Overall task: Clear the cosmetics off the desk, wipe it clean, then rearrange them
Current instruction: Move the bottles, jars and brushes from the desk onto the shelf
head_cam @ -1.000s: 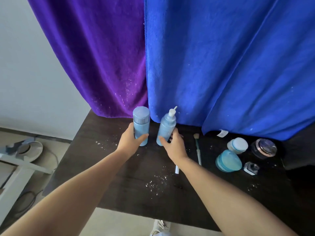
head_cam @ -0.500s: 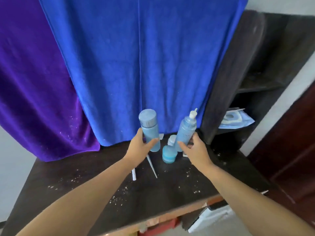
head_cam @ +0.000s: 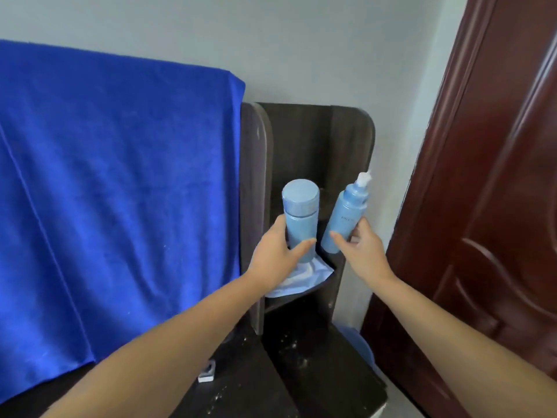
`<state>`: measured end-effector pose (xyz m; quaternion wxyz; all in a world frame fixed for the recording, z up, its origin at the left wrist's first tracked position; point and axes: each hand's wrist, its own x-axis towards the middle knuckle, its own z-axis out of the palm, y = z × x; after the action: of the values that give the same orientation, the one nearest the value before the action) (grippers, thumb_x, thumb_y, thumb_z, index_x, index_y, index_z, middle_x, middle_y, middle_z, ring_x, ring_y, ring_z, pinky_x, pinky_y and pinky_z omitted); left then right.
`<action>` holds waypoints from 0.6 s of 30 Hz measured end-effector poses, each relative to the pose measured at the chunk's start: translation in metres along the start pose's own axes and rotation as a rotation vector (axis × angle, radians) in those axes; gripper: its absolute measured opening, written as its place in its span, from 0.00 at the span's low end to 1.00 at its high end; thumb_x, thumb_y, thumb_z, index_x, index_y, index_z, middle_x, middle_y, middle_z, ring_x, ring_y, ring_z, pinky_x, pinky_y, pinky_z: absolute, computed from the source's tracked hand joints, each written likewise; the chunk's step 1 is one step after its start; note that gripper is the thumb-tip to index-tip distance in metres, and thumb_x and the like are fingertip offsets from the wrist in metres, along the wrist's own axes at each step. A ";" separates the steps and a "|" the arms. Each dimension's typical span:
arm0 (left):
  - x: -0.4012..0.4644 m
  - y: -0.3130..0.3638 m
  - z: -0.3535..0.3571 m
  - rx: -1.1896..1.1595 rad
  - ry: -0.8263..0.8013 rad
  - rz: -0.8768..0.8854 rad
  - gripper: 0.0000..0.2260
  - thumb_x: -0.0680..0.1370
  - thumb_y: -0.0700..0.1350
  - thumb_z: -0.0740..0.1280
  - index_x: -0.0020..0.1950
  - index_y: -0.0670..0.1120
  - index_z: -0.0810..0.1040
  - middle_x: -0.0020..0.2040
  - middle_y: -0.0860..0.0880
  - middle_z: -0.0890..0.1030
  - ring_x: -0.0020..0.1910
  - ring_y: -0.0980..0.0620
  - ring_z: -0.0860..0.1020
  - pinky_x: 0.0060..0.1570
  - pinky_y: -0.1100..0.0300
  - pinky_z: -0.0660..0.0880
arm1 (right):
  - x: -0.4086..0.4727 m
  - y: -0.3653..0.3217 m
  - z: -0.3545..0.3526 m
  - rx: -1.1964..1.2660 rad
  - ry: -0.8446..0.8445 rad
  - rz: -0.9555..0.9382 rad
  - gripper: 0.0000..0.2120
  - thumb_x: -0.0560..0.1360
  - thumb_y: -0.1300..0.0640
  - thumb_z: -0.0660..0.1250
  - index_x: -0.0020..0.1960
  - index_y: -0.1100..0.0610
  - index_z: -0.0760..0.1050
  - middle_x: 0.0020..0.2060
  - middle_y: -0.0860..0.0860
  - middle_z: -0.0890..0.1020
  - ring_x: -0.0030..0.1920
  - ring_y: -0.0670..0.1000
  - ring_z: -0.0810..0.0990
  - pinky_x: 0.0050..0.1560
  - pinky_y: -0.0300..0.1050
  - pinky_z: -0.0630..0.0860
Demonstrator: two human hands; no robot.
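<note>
Two light blue bottles are held up in the air in front of a dark corner shelf (head_cam: 316,140), one in each hand. The capped bottle (head_cam: 300,218) stands nearly upright in the left hand (head_cam: 275,257), whose fingers (head_cam: 303,246) wrap round its lower half with the thumb on the far left side. The pump bottle (head_cam: 345,217), with a white nozzle on top, leans to the right in the right hand (head_cam: 363,251); that hand's fingers (head_cam: 337,239) pinch its lower part against the thumb on the right side. The two bottles are near each other but apart, and neither touches the shelf.

Just below and behind the capped bottle, a pale blue and white cloth (head_cam: 304,279) lies on the lower board of the shelf, its corner hanging over the front edge. Under the shelf is the dark bench (head_cam: 316,372), speckled with white crumbs or dust. A small square jar (head_cam: 207,371) sits on the bench near the left forearm, partly hidden by it.

A bright blue towel (head_cam: 120,191) hangs to the left of the shelf and reaches down to the bench. A dark red door (head_cam: 497,206) stands on the right, with a pale wall (head_cam: 301,55) behind everything.
</note>
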<state>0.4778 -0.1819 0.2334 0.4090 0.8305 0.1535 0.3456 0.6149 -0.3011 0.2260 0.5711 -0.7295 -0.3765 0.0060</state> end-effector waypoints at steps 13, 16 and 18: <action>0.177 0.005 0.049 0.125 0.265 -0.161 0.23 0.73 0.51 0.69 0.64 0.46 0.67 0.61 0.47 0.76 0.59 0.49 0.75 0.53 0.54 0.73 | 0.184 0.021 0.000 -0.260 -0.026 -0.099 0.21 0.73 0.48 0.67 0.60 0.58 0.68 0.56 0.55 0.79 0.54 0.54 0.78 0.50 0.49 0.76; 0.188 -0.005 0.055 0.189 0.265 -0.203 0.23 0.73 0.53 0.69 0.64 0.45 0.67 0.60 0.47 0.77 0.57 0.49 0.75 0.50 0.55 0.73 | 0.193 0.033 0.011 -0.273 -0.048 -0.072 0.21 0.73 0.47 0.68 0.59 0.58 0.69 0.55 0.55 0.79 0.53 0.55 0.79 0.49 0.50 0.77; 0.192 -0.010 0.059 0.208 0.259 -0.233 0.23 0.73 0.53 0.69 0.63 0.45 0.68 0.59 0.47 0.77 0.56 0.49 0.76 0.48 0.55 0.73 | 0.197 0.041 0.016 -0.279 -0.064 -0.068 0.20 0.72 0.47 0.68 0.57 0.59 0.70 0.54 0.55 0.79 0.52 0.55 0.79 0.48 0.51 0.77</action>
<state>0.6567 -0.1065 0.2868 0.3351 0.7936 0.3346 0.3820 0.7714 -0.1808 0.2688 0.4515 -0.7880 -0.4164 -0.0424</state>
